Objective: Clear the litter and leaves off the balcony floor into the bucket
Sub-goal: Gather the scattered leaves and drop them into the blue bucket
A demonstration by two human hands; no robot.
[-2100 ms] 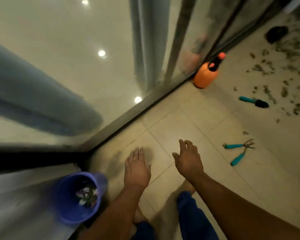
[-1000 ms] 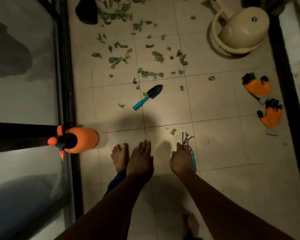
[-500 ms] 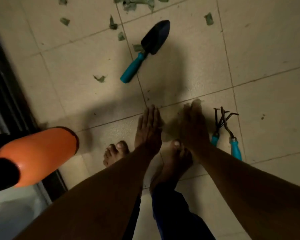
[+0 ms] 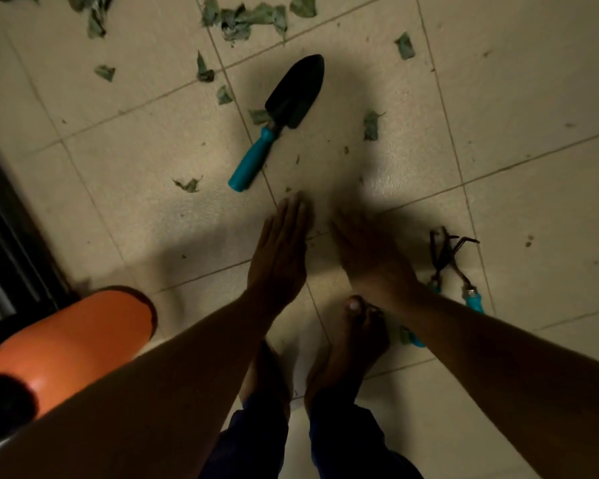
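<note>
Both bare forearms reach forward and down from the near edge, side by side and apart. The left hand [image 4: 278, 257] is flat, its fingers [image 4: 293, 216] straight and pressed together, pointing far, back of the hand up. The right hand [image 4: 370, 255] lies in shadow just to its right, fingers stretched out, holding nothing. Two bare feet [image 4: 351, 344] stand below the hands, dark trouser legs above them.

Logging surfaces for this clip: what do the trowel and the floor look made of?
Trowel: the blade looks like dark matte painted metal; the teal handle, faintly ribbed, is probably plastic or rubber. Floor: beige tiles with thin grout lines and a speckled, slightly glossy face, likely ceramic.
</note>
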